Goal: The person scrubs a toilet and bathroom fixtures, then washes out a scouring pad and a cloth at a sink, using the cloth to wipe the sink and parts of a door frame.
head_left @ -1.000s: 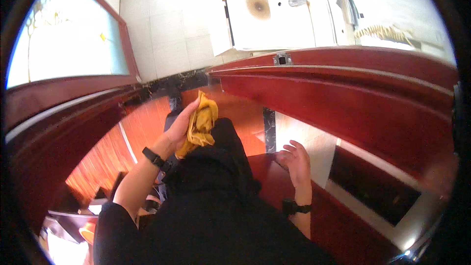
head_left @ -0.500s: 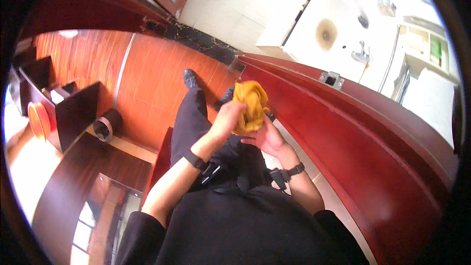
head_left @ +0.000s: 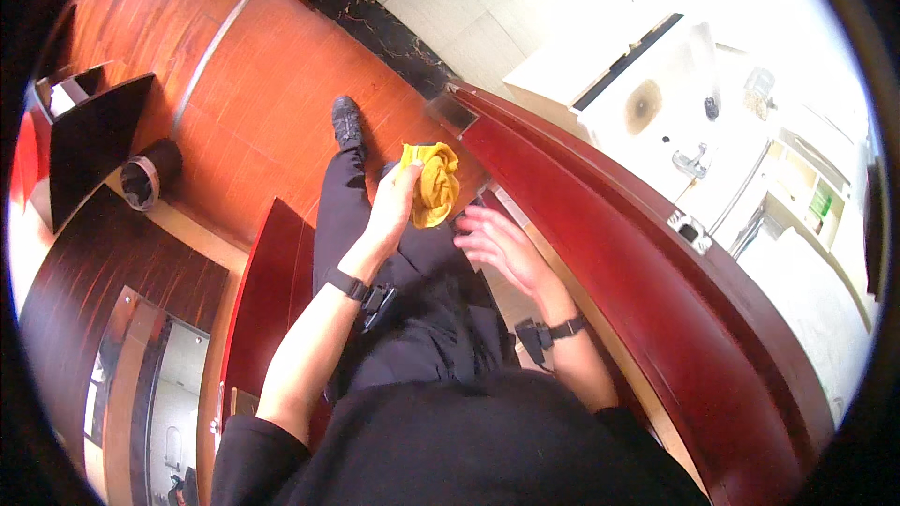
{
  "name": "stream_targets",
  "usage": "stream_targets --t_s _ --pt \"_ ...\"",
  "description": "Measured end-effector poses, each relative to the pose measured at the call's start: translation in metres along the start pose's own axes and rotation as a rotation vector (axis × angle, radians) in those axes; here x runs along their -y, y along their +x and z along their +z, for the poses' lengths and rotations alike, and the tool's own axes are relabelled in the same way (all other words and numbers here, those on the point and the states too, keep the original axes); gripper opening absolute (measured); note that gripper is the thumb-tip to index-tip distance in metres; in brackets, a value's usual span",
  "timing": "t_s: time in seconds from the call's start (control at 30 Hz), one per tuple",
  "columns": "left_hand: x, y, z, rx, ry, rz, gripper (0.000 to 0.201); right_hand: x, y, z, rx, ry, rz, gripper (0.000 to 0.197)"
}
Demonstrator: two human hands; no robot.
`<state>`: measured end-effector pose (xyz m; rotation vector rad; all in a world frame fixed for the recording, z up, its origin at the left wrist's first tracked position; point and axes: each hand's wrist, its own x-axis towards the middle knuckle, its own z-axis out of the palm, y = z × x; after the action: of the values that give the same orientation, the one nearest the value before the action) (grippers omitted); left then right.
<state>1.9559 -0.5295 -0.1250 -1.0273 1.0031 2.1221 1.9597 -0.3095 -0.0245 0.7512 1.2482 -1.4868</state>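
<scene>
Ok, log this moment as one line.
left hand: grips bunched yellow cloth | right hand: open, empty, beside cloth | red wooden door at right | stance: standing on wood floor

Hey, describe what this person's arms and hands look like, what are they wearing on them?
Both forearms are bare, with black sleeves ending near the elbows. The left hand has a black band at its wrist, with a small black device clipped beside it. The right hand has a similar black wrist strap with a small black unit attached. No gloves or rings show.
</scene>
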Motion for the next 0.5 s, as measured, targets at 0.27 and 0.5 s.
stream_targets --t_s 0.27,0.5 --pt "0.094 0.219 -0.047 -0.14 0.441 0.198 0.039 -0.118 0.019 -0.074 -0.336 -0.275 0.268 0.037" --pt "0.224 0.35 -0.006 0.045 0.762 0.364 0.042 -0.179 0.068 -0.129 -0.569 -0.261 0.502 0.036"
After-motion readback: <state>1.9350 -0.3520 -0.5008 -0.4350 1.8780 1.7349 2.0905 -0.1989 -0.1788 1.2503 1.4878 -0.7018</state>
